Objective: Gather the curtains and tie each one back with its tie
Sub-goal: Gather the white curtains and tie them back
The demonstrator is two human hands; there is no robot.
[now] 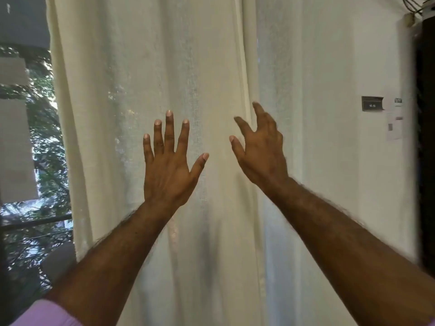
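Hanging from the top of the view to the bottom, a cream curtain [131,67] is seen filling the middle of the picture, ungathered and falling in loose vertical folds. Both bare forearms are raised in front of it. The left hand [168,170] is held flat with its back to the camera; its fingers [169,130] are straight and spread wide, and nothing is held. The right hand [261,156] is held just beside it, level with it and apart from it. The right hand's fingers [243,127] are spread and loosely curved, with nothing gripped, and they are placed over a vertical hem [243,78] of the cloth. Whether either hand touches the cloth cannot be told. To the left of the curtain a window [28,208] is uncovered, through which green leaves [44,147] and a dark railing [35,222] are seen. To the right a white wall [353,55] is shown, on which a small dark switch plate [372,103] and some paper labels [395,123] are fixed. A pink sleeve [47,314] is glimpsed at the lower left corner.
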